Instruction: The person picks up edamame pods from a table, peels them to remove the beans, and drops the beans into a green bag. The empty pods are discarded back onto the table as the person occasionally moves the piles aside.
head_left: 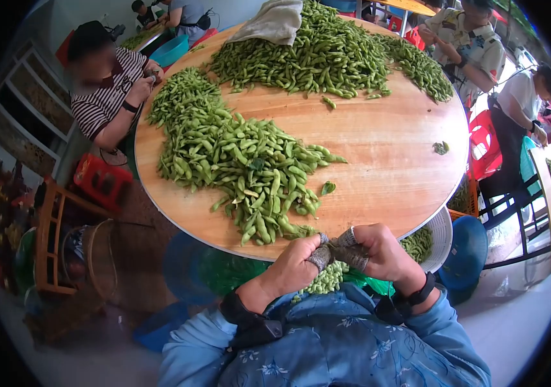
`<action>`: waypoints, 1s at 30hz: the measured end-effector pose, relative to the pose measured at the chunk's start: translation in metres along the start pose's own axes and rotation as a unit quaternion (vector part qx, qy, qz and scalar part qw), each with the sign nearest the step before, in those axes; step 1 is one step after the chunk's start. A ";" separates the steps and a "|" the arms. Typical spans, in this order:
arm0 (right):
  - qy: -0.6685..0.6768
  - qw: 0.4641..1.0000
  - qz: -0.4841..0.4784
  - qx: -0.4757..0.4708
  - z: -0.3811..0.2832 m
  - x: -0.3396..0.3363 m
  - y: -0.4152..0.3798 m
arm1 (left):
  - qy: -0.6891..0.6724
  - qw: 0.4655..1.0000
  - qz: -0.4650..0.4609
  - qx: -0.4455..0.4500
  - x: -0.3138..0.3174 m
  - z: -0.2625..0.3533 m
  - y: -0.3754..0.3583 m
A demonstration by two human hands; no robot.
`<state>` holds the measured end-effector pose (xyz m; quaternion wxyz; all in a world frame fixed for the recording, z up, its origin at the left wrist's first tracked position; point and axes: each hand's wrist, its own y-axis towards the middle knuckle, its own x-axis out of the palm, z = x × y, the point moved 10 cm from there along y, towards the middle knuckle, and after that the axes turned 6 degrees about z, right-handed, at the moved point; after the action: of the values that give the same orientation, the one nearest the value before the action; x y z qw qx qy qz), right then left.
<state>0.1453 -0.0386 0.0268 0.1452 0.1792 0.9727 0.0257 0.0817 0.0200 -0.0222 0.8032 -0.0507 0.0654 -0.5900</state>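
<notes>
My left hand (296,260) and my right hand (383,253) meet at the table's near edge, fingers closed and tips pressed together. Grey cloth covers wrap some of the fingertips on both. What they pinch between them is hidden by the fingers. Just beyond my left hand, green soybean pods (249,164) lie in a long heap that runs up the table's left side. Below my hands, shelled green beans (327,277) are gathered near my lap, beside green plastic (371,282).
A larger pod pile (327,55) with a grey cloth (269,22) covers the far side of the round wooden table (391,168). A white basket (442,238) of pods stands at right, near a blue stool (467,251). People sit at left (111,90) and far right (472,48).
</notes>
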 end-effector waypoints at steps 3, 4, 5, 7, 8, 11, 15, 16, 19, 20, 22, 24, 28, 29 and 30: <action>-0.028 1.000 0.009 -0.006 0.002 -0.002 -0.007 | -0.028 0.998 -0.035 -0.037 0.008 -0.006 -0.006; -0.030 1.000 0.005 0.003 0.005 -0.002 -0.010 | -0.041 0.996 -0.056 -0.054 0.012 -0.008 -0.008; -0.032 0.999 0.001 0.012 0.008 -0.003 -0.014 | -0.041 0.996 -0.056 -0.055 0.013 -0.011 -0.009; -0.018 1.000 0.021 0.008 0.015 -0.014 -0.030 | 0.153 0.981 -0.069 0.100 0.020 0.007 -0.013; -0.005 0.999 0.041 0.005 0.020 -0.027 -0.039 | 0.153 0.981 -0.071 0.099 0.019 0.012 -0.014; -0.177 0.978 0.063 0.094 0.043 -0.086 -0.080 | 0.178 0.976 -0.111 0.052 0.013 0.011 -0.018; -0.444 0.854 0.117 0.245 0.058 -0.154 -0.127 | 0.325 0.928 0.158 0.094 -0.055 0.043 0.001; -0.443 0.854 0.117 0.246 0.057 -0.154 -0.126 | 0.385 0.899 0.198 0.062 -0.071 0.052 0.011; -0.249 0.932 0.196 0.175 0.050 -0.143 -0.120 | 0.548 0.809 0.201 0.064 -0.089 0.045 0.044; -0.181 0.945 0.208 0.175 0.051 -0.134 -0.113 | 0.548 0.810 0.198 0.065 -0.090 0.046 0.048; -0.145 0.958 0.175 0.172 0.042 -0.113 -0.091 | 0.544 0.823 0.141 0.080 -0.081 0.044 0.057; -0.116 0.971 0.162 0.132 0.022 -0.091 -0.066 | 0.554 0.818 0.133 0.078 -0.080 0.045 0.058; 0.140 0.975 0.094 0.143 0.027 -0.040 -0.026 | 0.115 0.946 0.241 0.185 -0.103 0.054 0.044; 0.176 0.975 0.086 0.106 0.025 -0.029 -0.015 | 0.013 0.969 0.210 0.133 -0.099 0.047 0.041; 0.177 0.974 0.088 0.107 0.027 -0.021 -0.005 | -0.091 0.977 0.176 0.078 -0.091 0.039 0.037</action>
<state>0.1706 -0.0513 0.0058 -0.0520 0.2717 0.9604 -0.0342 0.0960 0.1181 0.0148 0.8984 -0.0290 -0.0462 -0.4357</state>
